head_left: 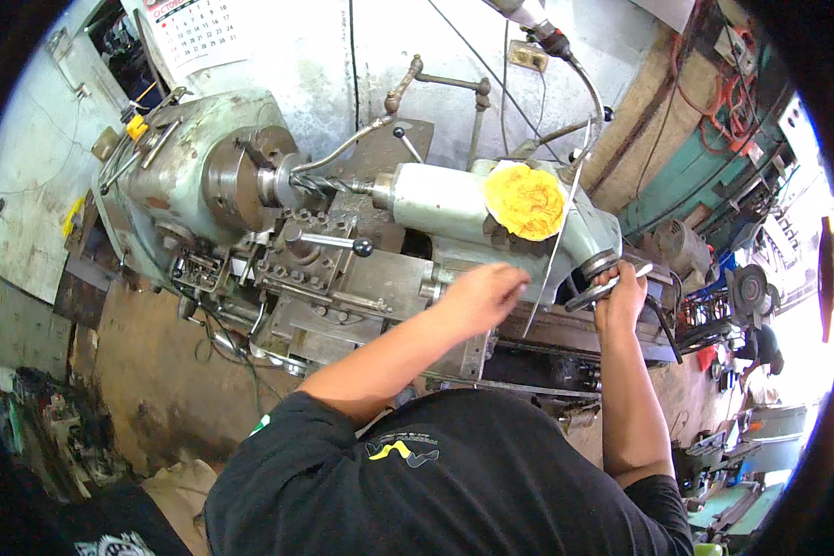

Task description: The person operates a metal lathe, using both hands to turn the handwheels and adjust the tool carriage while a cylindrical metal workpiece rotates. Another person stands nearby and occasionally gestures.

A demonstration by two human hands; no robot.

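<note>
Nearest the camera: wearer's black T-shirt (473, 473), filling the lower middle and cut off by the bottom edge; it hides the lower body and some of the floor.

Right hand (623, 295) grasps the rim of the handwheel (582, 299), at the right end of the pale green lathe tailstock (445, 196). Fingers wrap the rim and cover part of the wheel; thumb detail hard to make out.

Left hand (487, 298) hangs in front of the tailstock, half-curled, back of the hand up. Palm hidden; cannot tell whether anything is inside. A thin pale rod (554, 255) slants down just beside its fingertips.

On top of the tailstock: a crumpled bright yellow mass (525, 201), material unclear.

Left of the tailstock, a twist drill (332, 184) points toward the chuck (241, 176); its tip is hard to make out near the silvery workpiece (285, 183). Coolant pipe (352, 144) bends down to that spot.

Lamp (528, 13) cut off at the top. Far right washed out by glare. Lower left: dark fabric (111, 524), cropped, wearer unclear.
</note>
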